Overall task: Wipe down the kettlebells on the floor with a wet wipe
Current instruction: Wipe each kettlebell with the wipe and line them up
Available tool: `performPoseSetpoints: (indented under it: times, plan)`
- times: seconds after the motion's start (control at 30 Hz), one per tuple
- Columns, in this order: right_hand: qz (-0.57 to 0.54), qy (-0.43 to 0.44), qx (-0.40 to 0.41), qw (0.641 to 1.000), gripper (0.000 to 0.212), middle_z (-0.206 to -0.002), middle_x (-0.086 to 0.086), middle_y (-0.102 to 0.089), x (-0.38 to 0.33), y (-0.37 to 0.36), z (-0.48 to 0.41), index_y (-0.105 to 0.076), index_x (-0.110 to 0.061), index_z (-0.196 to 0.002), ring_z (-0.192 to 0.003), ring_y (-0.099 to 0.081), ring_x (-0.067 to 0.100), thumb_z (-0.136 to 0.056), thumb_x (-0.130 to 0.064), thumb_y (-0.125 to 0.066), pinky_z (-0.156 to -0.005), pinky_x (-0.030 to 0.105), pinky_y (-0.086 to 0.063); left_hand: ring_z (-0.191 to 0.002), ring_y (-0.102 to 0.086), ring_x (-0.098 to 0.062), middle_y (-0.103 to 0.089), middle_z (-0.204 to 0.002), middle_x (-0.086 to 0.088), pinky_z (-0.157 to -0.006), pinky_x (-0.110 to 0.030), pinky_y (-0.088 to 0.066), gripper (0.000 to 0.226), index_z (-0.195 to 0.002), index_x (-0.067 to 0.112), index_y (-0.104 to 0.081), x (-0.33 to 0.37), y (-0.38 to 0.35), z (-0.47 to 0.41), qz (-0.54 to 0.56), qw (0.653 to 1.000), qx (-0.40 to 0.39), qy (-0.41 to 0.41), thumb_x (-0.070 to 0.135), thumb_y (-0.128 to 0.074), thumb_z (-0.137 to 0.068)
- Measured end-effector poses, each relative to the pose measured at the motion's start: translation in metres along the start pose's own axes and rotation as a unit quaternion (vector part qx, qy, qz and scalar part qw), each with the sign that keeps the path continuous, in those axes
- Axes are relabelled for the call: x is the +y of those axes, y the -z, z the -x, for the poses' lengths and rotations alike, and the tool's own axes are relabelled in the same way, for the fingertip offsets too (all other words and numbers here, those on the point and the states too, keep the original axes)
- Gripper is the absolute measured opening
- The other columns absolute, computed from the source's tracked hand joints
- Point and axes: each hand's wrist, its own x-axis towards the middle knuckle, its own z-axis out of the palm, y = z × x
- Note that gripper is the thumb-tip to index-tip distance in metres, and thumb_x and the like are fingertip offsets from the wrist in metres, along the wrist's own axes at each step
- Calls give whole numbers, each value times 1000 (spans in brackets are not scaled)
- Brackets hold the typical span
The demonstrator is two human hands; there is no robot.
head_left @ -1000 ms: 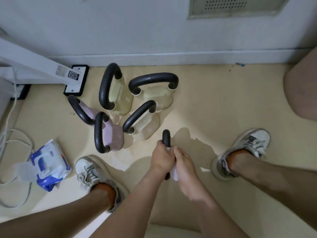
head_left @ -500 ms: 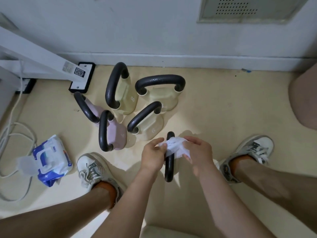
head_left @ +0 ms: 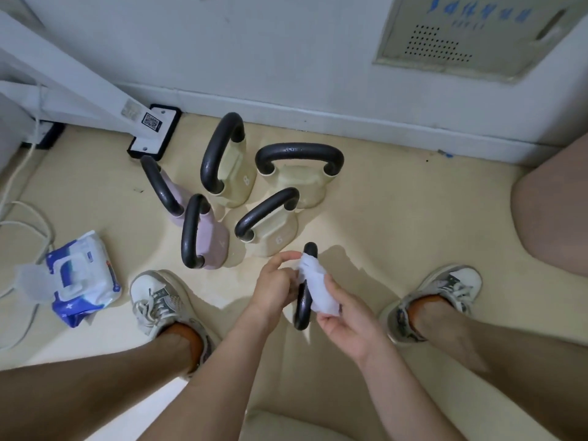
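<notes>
Your right hand (head_left: 346, 326) lies palm up, fingers and thumb curled round the lower part of the wet wipe (head_left: 318, 291). Your left hand (head_left: 273, 288) pinches the wipe's upper end, so both hands are closed on it. The wipe is wrapped over the black handle (head_left: 301, 308) of the kettlebell between your feet; its body is hidden under your hands.

Just beyond, on the pale beige floor (head_left: 413, 218), five more kettlebells stand close together. Nearest are a cream one marked 6 (head_left: 273, 233) and a lilac one (head_left: 211, 241) beside it. Behind them are a second lilac one (head_left: 165, 189), a cream one marked 8 (head_left: 237, 176), and a cream one with its handle broadside to you (head_left: 299, 183).

Your left sneaker (head_left: 159, 300) and right sneaker (head_left: 445, 288) flank the hands. Out to your left, an open blue and white wipes pack (head_left: 79, 275) lies next to a loose white cable (head_left: 19, 218). A black foot plate (head_left: 152, 132) with a QR sticker sits by the skirting board (head_left: 350, 122). Above it the wall (head_left: 254, 43) is white, with a perforated vent panel (head_left: 461, 36) at the upper right. A pinkish rounded shape (head_left: 553, 211) fills the right edge.
</notes>
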Motion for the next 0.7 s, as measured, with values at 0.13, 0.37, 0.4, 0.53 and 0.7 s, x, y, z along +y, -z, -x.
performPoseSetpoints:
  times: [0.13,0.37,0.4,0.53,0.7]
  plan:
    - [128,22,-19,991,35,-117,20,-67,-21,-1,5,-61,4,-122,-98,-66,27,-89,-5,-61,-74,29,-53,-79,-69,-20,-70,-91,-7,-77,-32,-56,29,-114,17,-54,0,-4,-2,-51,998,-24,-30,21,-68,-88]
    - [151,59,58,985,11,-87,7,-61,-39,-3,6,-62,-13,-88,-75,-54,15,-87,-2,-65,-69,25,-46,-73,-66,-24,-72,-90,-16,-78,-36,-56,32,-94,10,-72,-14,7,-14,20,999,47,-14,-8,-46,-88]
    - [157,68,76,982,10,-91,8,-62,-37,-4,5,-61,-13,-90,-82,-56,17,-89,-3,-63,-75,29,-48,-72,-66,-24,-72,-88,-15,-76,-34,-57,33,-93,9,-73,-12,10,-14,38,999,38,-8,-9,-46,-86]
    - [85,93,143,982,17,-110,17,-67,-22,-6,-3,-59,-2,-111,-96,-67,28,-97,-5,-51,-75,36,-56,-82,-68,-27,-75,-87,-10,-84,-36,-55,39,-105,9,-69,3,21,-14,94,995,-12,20,1,-38,-84]
    - [170,153,159,961,16,-111,17,-68,-7,-21,-9,-61,-4,-110,-96,-68,30,-95,-10,-57,-87,42,-54,-91,-70,-29,-74,-101,-17,-86,-35,-52,28,-110,19,-64,8,21,-16,25,998,-47,19,34,-56,-88]
